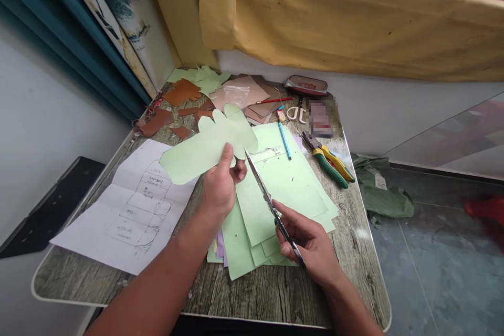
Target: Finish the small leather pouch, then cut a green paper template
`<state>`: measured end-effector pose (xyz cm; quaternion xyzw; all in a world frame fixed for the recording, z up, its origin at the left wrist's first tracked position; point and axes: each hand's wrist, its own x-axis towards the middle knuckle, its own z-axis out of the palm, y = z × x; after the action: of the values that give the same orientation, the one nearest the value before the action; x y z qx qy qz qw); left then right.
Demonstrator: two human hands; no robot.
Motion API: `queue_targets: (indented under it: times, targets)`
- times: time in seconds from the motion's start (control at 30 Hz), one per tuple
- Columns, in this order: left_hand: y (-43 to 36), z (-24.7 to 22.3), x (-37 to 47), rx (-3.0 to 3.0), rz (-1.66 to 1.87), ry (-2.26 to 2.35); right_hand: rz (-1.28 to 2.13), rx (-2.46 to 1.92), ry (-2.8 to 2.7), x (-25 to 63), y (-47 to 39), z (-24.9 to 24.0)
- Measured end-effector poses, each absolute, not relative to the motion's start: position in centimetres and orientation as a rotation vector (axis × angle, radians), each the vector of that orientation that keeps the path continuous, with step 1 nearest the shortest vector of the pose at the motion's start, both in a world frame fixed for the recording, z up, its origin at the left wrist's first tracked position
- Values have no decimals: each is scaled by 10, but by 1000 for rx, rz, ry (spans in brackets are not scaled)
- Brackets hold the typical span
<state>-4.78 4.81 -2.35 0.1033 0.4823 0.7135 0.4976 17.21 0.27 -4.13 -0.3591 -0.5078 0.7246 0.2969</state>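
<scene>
My left hand [221,185] pinches a pale green paper cutout [197,149] between thumb and fingers, holding it above the table. The cutout has a long straight part at the left and rounded lobes along its far end. In my right hand [307,239] is a pair of scissors [265,191], blades pointing away toward the cutout's near right edge. The blade tips meet or nearly meet that edge; I cannot tell whether they touch. Beneath both hands lies a stack of green paper sheets [283,194], with a clear ruler [270,154] on top.
A sheet with a hand-drawn diagram [137,210] lies at left. Pliers [328,160], a blue pen [284,139], white-handled scissors [293,113] and a pencil case [306,85] are at right. Brown scraps [183,93] and green scraps [202,79] cover the table's back.
</scene>
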Motion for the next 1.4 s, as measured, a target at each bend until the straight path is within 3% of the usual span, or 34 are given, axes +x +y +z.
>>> queue_targets:
  times: [1.4]
  targets:
    - [43, -24, -36, 217, 1621, 1045, 1891, -964, -1297, 172, 2, -40]
